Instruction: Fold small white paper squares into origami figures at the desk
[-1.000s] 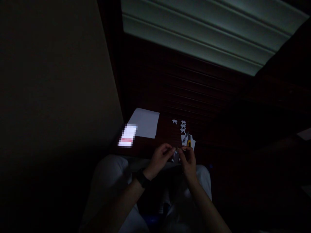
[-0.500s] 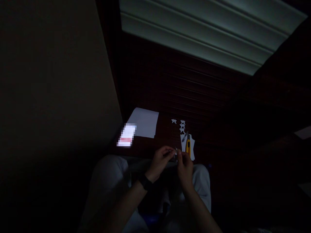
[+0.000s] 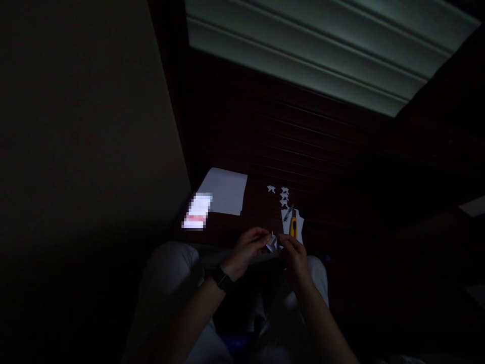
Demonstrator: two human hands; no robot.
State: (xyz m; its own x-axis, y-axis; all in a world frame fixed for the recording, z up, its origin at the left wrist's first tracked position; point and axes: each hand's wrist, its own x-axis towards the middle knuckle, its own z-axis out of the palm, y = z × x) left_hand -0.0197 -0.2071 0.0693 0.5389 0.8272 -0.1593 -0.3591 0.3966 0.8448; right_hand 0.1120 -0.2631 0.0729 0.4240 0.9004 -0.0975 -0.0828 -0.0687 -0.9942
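A small piece of folded white paper (image 3: pixel 273 244) is between my two hands, above the near edge of the table. The fingers of my left hand (image 3: pixel 248 247) pinch its left side; a dark watch is on that wrist. My right hand (image 3: pixel 296 255) has thumb and forefinger closed at the paper's right side. Just beyond my right hand, a yellow utility knife (image 3: pixel 293 227) and a slim metallic tool (image 3: pixel 288 213), its kind unclear, lie on white paper pieces (image 3: pixel 299 222). Several small folded paper figures (image 3: pixel 284 195) sit behind them.
A stack of white paper sheets (image 3: pixel 226 191) lies at the left of the dark table (image 3: pixel 259 212). A bright blurred-out phone-like screen (image 3: pixel 197 211) overlaps its lower left corner. A wall (image 3: pixel 94 126) rises at the left, and a slatted panel (image 3: pixel 303 60) at the back. The scene is dim.
My hands have drawn slightly apart, the right one moving right and down. More of the folded paper between them shows now. The things on the table have not moved.
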